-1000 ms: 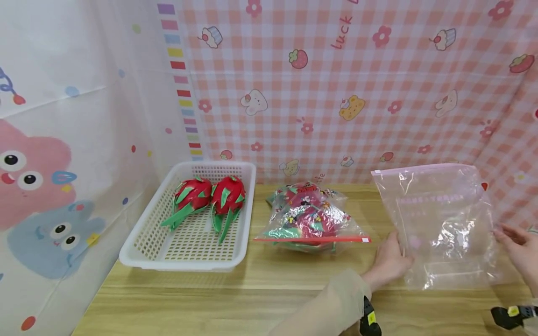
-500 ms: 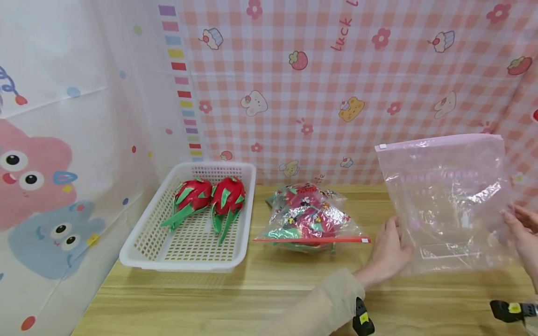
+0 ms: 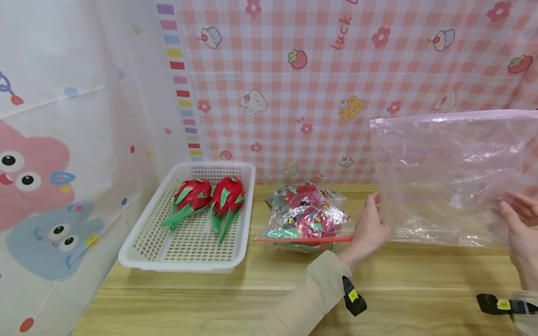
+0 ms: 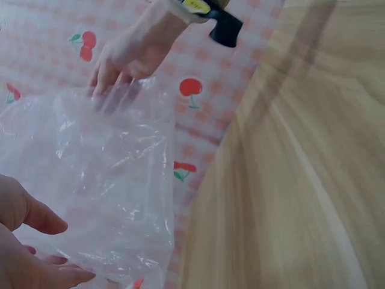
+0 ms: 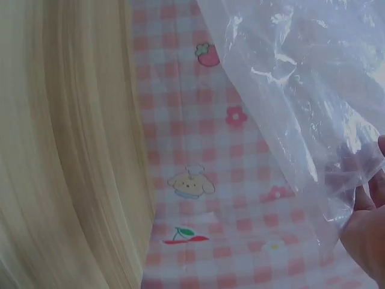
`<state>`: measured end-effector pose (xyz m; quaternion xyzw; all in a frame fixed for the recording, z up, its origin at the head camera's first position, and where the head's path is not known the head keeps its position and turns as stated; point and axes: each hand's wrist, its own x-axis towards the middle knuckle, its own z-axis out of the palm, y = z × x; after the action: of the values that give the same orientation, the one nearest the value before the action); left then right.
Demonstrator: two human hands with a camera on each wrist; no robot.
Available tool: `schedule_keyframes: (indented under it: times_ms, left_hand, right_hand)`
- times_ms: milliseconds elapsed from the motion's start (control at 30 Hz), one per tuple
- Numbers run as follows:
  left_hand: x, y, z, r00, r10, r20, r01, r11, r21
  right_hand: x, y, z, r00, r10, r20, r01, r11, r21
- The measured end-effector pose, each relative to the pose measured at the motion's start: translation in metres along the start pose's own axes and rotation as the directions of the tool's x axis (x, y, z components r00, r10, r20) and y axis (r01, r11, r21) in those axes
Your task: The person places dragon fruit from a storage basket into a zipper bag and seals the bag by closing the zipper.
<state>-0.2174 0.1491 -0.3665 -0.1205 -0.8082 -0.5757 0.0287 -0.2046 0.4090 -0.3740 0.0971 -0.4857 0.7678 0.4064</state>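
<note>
A large clear plastic zip bag [image 3: 449,172] with a pink zip strip and a small white slider stands upright over the right of the table, with nothing visible inside. My left hand [image 3: 370,226] is at its left edge; in the left wrist view the thumb [image 4: 45,217] is spread apart from the fingers beside the film. My right hand [image 3: 519,224] pinches the bag low on its right side, and the film creases at those fingertips in the right wrist view. Left of my hands lies a printed zip bag [image 3: 302,219] with a red strip, holding red-and-green dragon fruits.
A white perforated basket [image 3: 189,261] on the left holds two dragon fruits [image 3: 228,196]. The wooden table [image 3: 189,298] meets a pink checked cloth [image 3: 277,130] behind. A white cartoon-printed cloth [image 3: 96,154] borders the left side. My left forearm [image 3: 302,294] crosses the table front.
The clear bag has risen and spread wider to the right. My left hand has moved up and left, its wrist now overlapping the red strip's end. The basket and printed bag have stayed put.
</note>
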Motion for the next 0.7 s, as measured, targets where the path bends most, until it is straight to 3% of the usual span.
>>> schedule_keyframes:
  times_ms: [67, 233, 333, 467, 533, 700]
  left_hand:
    - [0.004, -0.002, -0.003, 1.000, -0.020, -0.005, 0.020, 1.000, 0.017]
    - [0.010, -0.006, -0.011, 0.994, -0.078, -0.079, 0.081, 0.996, 0.037]
    - [0.011, -0.007, -0.016, 0.987, -0.060, -0.151, 0.064, 0.998, 0.021]
    - [0.013, -0.001, -0.026, 0.983, 0.003, -0.183, -0.026, 0.992, -0.121]
    - [0.014, 0.006, -0.033, 0.989, -0.002, -0.150, -0.031, 0.975, -0.222]
    - [0.015, 0.029, -0.055, 0.997, -0.073, 0.013, 0.071, 0.889, -0.453]
  right_hand:
    - [-0.003, 0.003, -0.002, 1.000, 0.013, 0.000, -0.013, 1.000, -0.013]
    - [-0.016, 0.005, 0.008, 0.993, -0.030, -0.117, 0.004, 0.976, -0.218]
    - [-0.025, 0.006, 0.020, 0.975, -0.144, -0.170, 0.057, 0.898, -0.436]
    - [-0.037, 0.011, 0.030, 0.947, -0.287, -0.144, 0.156, 0.804, -0.574]
    - [-0.042, 0.014, 0.034, 0.935, -0.329, -0.135, 0.213, 0.822, -0.528]
    - [-0.051, 0.023, 0.040, 0.927, -0.367, -0.073, 0.347, 0.917, -0.195]
